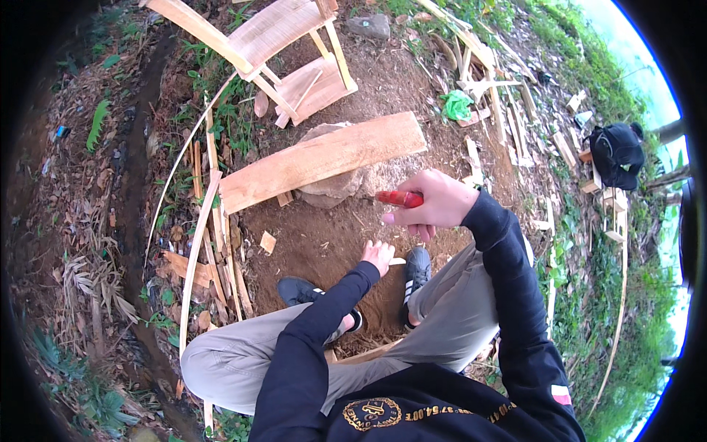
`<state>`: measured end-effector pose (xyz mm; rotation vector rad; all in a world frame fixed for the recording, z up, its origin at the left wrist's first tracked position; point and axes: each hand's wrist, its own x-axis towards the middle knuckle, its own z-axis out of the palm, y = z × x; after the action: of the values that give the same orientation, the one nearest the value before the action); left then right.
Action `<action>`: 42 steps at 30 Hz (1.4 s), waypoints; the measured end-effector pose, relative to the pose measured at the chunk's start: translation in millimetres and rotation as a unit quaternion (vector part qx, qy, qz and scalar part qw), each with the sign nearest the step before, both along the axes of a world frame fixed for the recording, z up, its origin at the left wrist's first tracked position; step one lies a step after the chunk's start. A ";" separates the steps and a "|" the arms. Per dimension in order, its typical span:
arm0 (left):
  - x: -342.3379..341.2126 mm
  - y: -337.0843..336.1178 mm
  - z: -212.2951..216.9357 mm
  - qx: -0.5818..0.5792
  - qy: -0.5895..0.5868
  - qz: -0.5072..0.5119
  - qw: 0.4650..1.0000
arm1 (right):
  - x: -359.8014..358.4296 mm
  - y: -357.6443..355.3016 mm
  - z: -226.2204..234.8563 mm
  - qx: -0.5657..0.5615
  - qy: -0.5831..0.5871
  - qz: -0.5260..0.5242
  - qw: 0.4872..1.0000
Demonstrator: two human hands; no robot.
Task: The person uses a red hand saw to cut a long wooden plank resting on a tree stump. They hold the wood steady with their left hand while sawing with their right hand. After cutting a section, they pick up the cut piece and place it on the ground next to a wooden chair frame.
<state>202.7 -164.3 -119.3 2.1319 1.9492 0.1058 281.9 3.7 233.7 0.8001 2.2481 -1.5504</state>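
My right hand [440, 200] is raised in front of my right knee, its fingers closed round a short red object [400, 198] like a handle or a marker; its exact kind I cannot tell. Lower, between my knees, my left hand [378, 255] is closed, with a small pale flat piece [398, 261] jutting from its right side. A broad wooden plank [324, 158] lies just beyond both hands, resting across a large stone [331, 187]. Neither hand touches the plank.
A wooden chair [276, 33] stands beyond the plank. Long wooden strips [197, 258] lie to the left, and more timber [495, 96] to the far right. A green plastic bag [457, 105] sits on the soil, and a black backpack [617, 155] rests at the right.
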 end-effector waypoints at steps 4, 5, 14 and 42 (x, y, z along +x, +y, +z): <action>-32.7 31.9 32.3 -0.318 -0.131 -0.059 0.937 | 0.7 -0.4 1.3 -0.004 0.002 0.002 1.000; -46.7 41.9 43.9 -0.396 -0.159 -0.048 0.903 | -2.0 -2.6 0.7 -0.009 0.004 0.005 1.000; -189.6 73.2 206.6 -0.296 -0.352 0.117 0.880 | 3.2 0.5 -1.3 -0.010 0.020 0.001 1.000; -230.8 111.4 174.0 0.317 -0.218 0.275 0.881 | 1.4 0.2 3.0 0.006 0.006 0.006 1.000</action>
<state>-28.1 -53.0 54.7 1.5335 2.3414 1.3645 283.4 3.9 236.7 0.7809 2.2680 -1.5426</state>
